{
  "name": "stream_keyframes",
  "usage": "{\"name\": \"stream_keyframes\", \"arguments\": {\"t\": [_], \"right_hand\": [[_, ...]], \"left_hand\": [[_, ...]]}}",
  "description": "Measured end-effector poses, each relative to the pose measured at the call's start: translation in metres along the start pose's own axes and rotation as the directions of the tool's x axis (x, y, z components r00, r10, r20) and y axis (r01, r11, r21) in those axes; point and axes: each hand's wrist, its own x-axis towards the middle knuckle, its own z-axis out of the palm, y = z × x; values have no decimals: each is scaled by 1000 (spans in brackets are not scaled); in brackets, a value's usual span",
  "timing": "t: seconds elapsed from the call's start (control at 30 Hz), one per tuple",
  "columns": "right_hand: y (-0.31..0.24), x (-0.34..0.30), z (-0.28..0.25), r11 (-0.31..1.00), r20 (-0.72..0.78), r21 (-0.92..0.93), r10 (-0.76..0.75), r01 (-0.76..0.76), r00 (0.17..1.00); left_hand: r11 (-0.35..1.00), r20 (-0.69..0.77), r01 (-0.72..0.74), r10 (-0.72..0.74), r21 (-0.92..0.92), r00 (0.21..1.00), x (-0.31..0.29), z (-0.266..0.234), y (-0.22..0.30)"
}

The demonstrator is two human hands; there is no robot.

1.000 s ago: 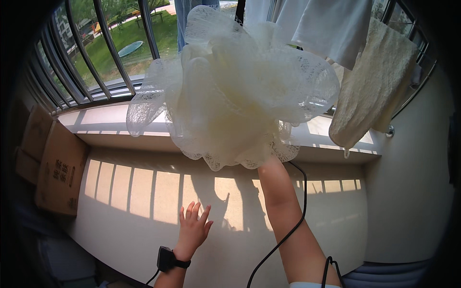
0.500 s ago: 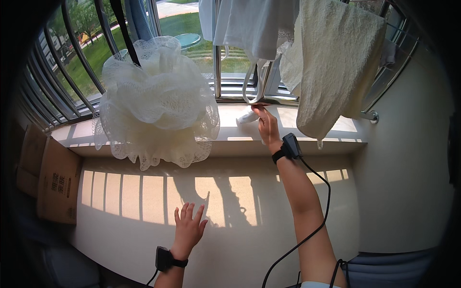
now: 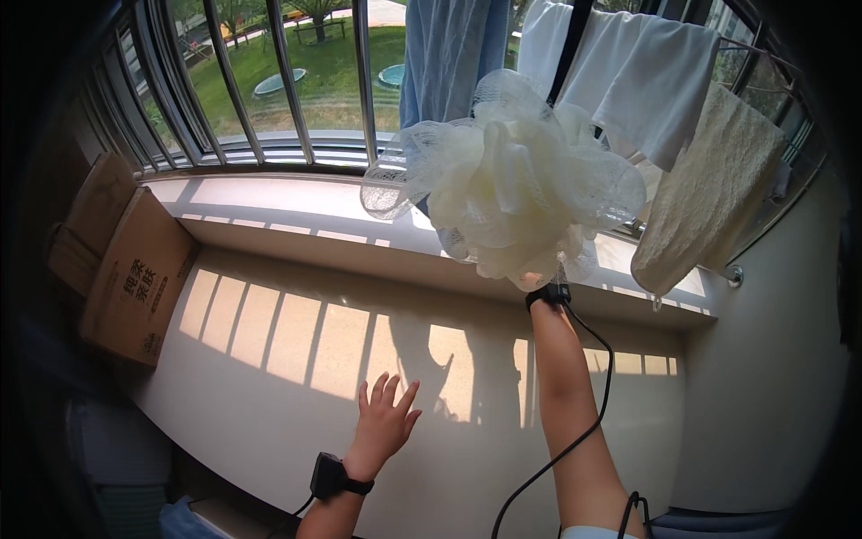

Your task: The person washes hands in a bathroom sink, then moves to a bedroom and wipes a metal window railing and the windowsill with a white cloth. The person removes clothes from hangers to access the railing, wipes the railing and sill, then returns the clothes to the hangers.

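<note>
My left hand hovers palm down over the pale countertop, fingers spread and holding nothing. My right arm reaches forward toward the window sill. A large cream mesh bath puff, hanging from a black strap, covers nearly all of my right hand. Only a bit of skin by the wrist shows, so its fingers and anything in them are hidden. To the right of the puff hang a white cloth and a cream towel.
Metal bars run along the window, with blue fabric hanging beside them. A cardboard box stands at the left end of the counter. Black cables trail from both wrist devices. A wall closes off the right side.
The view has swung left, so the puff now appears farther right and hides my right hand, which was at a small white object on the sill. My left hand stays spread.
</note>
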Motion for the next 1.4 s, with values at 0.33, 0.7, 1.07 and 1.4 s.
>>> {"name": "stream_keyframes", "arguments": {"t": [0.33, 0.7, 1.07, 1.4], "right_hand": [[-177, -45, 210, 766, 206, -558, -242, 317, 948], [-180, -44, 109, 915, -185, -345, 152, -209, 971], [-85, -7, 1, 620, -107, -765, 144, -174, 984], [-106, 16, 96, 487, 99, -872, 281, -53, 955]], "left_hand": [[991, 2, -20, 20, 134, 1000, -29, -85, -191], [995, 92, -96, 94, 13, 991, -18, -103, -187], [984, 138, -178, 180, -27, 974, -4, -71, -250], [991, 203, -134, 132, -3, 970, -16, -63, -319]]}}
